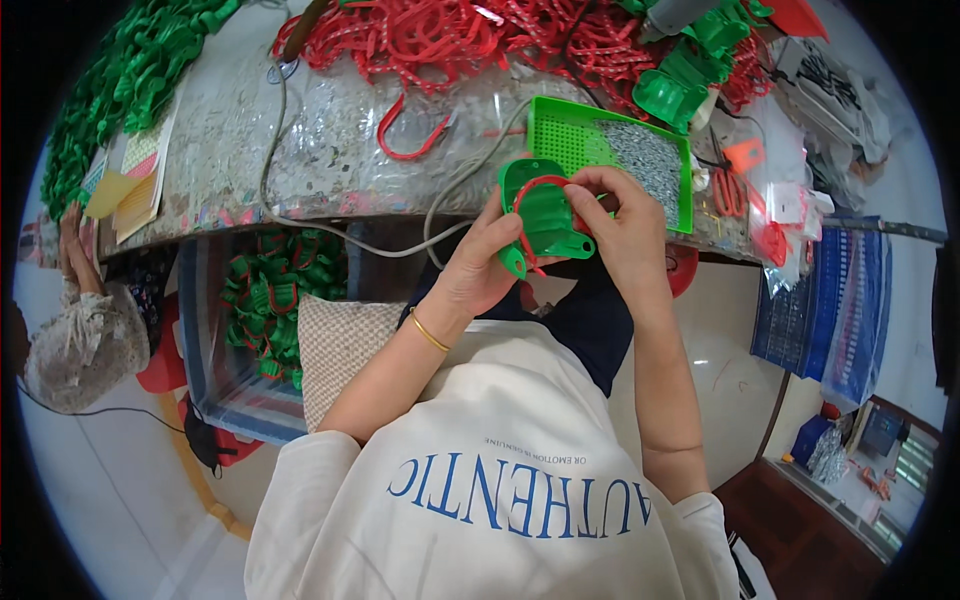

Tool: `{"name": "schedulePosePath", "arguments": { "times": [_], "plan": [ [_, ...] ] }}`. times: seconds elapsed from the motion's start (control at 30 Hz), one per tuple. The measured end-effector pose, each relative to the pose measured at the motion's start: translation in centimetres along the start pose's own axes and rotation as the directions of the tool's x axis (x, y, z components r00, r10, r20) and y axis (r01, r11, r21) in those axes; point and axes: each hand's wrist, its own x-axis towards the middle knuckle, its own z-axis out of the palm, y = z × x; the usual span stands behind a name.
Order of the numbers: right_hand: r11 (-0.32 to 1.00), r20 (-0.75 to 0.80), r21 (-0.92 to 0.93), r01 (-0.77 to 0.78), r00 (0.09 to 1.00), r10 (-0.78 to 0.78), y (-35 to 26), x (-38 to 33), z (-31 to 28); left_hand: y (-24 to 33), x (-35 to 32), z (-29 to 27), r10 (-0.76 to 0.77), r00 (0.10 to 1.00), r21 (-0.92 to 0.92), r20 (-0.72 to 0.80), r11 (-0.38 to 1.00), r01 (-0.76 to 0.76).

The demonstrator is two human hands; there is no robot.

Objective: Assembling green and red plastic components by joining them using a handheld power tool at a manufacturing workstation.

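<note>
My left hand (482,262) is closed around a glossy green moulded plastic piece (550,222), cup-shaped with small tabs at its lower end, held above my lap at the table's front edge. A thin red curved plastic strip (541,184) arches across the green piece. At the strip's right end, the thumb and fingers of my right hand (622,222) are pinched together. Whether a small part is also between them is hidden. Just behind my hands lies a bright green tray (560,140), with a heap of small silvery metal pieces (650,155) on its right side.
Red strips (430,45) are piled at the back, with one loose red strip (408,140) nearer. Green parts (130,80) heap at the far left. A grey cable (275,160) crosses the worktable. Scissors (728,190) lie right. A crate (215,380) holds green-and-red pieces. Another person (85,335) sits left.
</note>
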Motion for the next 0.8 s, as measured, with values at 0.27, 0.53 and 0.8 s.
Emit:
{"name": "schedulePosePath", "arguments": {
  "times": [0.27, 0.53, 0.8],
  "plan": [
    [0.993, 0.097, 0.062, -0.099, 0.991, 0.093, 0.8, -0.5, -4.4, -1.9, 1.3, 0.9, -0.094, 0.990, -0.130, 0.108, 0.986, 0.107],
    [0.889, 0.118, 0.391, -0.237, 0.971, 0.207, 2.5, -0.9, -6.1, -2.3, 2.5, 3.0, -0.107, 0.988, -0.013, 0.108, 0.994, 0.109],
    [0.869, 0.075, 0.436, -0.234, 0.972, 0.224, 3.8, -1.2, -5.6, -2.1, 2.2, 4.2, -0.111, 0.991, 0.001, 0.076, 0.994, 0.111]
  ]
}}
